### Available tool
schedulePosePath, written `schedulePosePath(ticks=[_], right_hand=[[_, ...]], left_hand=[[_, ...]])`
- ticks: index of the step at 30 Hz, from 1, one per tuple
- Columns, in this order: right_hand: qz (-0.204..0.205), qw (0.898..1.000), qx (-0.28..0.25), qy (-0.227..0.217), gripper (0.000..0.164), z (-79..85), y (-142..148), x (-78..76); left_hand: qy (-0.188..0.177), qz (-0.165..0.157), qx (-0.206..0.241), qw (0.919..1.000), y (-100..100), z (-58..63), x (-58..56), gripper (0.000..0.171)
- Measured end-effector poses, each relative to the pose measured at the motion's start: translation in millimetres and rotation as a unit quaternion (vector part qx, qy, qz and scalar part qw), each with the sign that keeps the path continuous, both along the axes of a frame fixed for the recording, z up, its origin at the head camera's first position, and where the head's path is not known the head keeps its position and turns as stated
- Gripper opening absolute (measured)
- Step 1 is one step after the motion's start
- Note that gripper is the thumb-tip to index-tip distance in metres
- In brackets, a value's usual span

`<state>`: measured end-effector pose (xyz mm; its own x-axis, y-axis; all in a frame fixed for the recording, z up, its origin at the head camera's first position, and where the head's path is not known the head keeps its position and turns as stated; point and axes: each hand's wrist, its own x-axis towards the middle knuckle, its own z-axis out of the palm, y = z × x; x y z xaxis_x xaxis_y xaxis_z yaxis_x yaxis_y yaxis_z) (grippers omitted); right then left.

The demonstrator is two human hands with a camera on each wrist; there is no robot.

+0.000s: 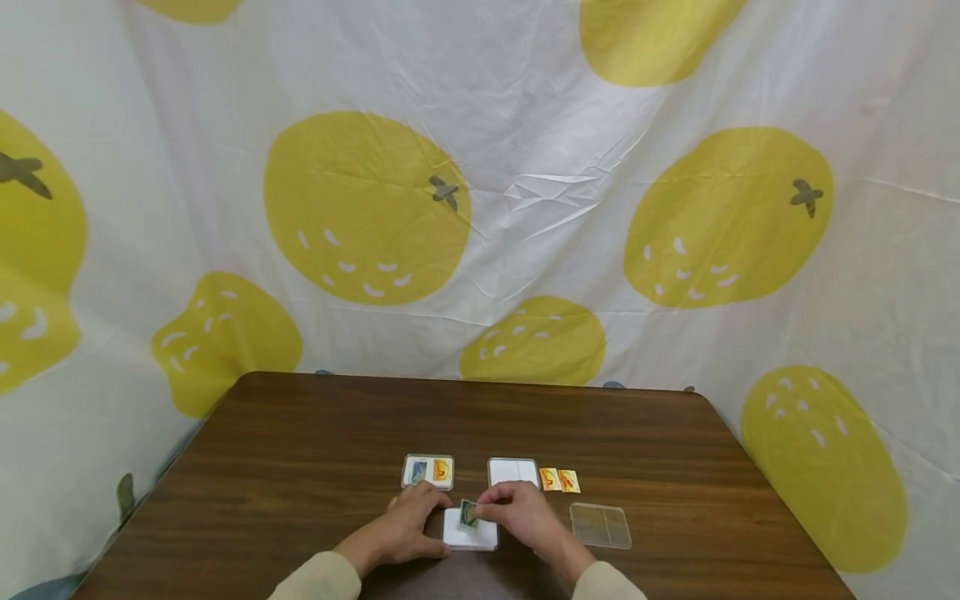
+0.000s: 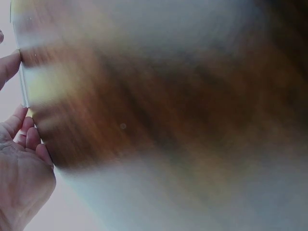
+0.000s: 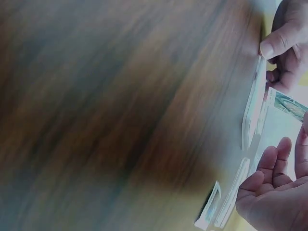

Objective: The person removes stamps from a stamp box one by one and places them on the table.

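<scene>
Two bare hands are at work in front of you. Your right hand [image 1: 519, 512] pinches a small, dark-green rectangular stamp [image 1: 468, 513] with a pale border between thumb and fingertips. The stamp is just to the left of that hand, over a flat, white rectangular case [image 1: 471, 539] with clear plastic edges; you cannot tell from here whether it touches the white surface. Your left hand [image 1: 407, 527] grips the case along its left side, thumb at the near corner and fingertips at the far one, so the case sits between your hands.

Just beyond your left hand lies a clear-rimmed plastic case with a white insert, a blue-green picture and an orange one [image 1: 429, 472]. Just beyond your right hand is another clear-rimmed case with a plain white insert [image 1: 513, 471], its near edge partly hidden by that hand. Past your right hand and to its right, beside that insert, two small orange-and-yellow stamps [image 1: 569, 481] lie side by side. To the right of your right hand rests a transparent rectangular plastic cover [image 1: 602, 526], crossed by a dividing line. Under both hands is a dark-brown wood-grain table [image 1: 337, 433]; well beyond them hangs a white cloth printed with yellow fruit [image 1: 540, 250].
</scene>
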<state>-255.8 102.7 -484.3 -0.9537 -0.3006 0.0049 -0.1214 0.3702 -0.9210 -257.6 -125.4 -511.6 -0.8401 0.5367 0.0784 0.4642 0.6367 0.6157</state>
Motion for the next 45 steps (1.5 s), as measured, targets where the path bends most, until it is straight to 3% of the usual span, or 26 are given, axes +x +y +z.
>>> schedulePosePath(ticks=[15,23,29,36,45], right_hand=[[-0.033,0.999,0.005,-0.005,0.017,4.7,35.3,-2.3],[-0.02,1.0,0.012,0.013,0.017,4.0,53.2,-2.8],[-0.009,0.999,0.031,0.002,0.014,2.4,61.4,-2.8],[0.017,0.998,0.055,0.003,0.011,0.5,61.8,-1.1],[0.009,0.995,0.091,0.035,0.009,-0.9,58.6,1.1]], left_hand=[[0.001,0.003,-0.004,1.0,1.1,-0.7,-0.3,0.054],[0.005,0.004,-0.003,1.0,1.8,-2.3,0.1,0.054],[0.0,0.004,0.0,1.0,1.2,-2.1,-0.5,0.052],[-0.006,0.005,-0.003,1.0,0.8,-2.1,-1.3,0.052],[-0.004,0.003,-0.001,1.0,1.3,-1.3,0.1,0.052]])
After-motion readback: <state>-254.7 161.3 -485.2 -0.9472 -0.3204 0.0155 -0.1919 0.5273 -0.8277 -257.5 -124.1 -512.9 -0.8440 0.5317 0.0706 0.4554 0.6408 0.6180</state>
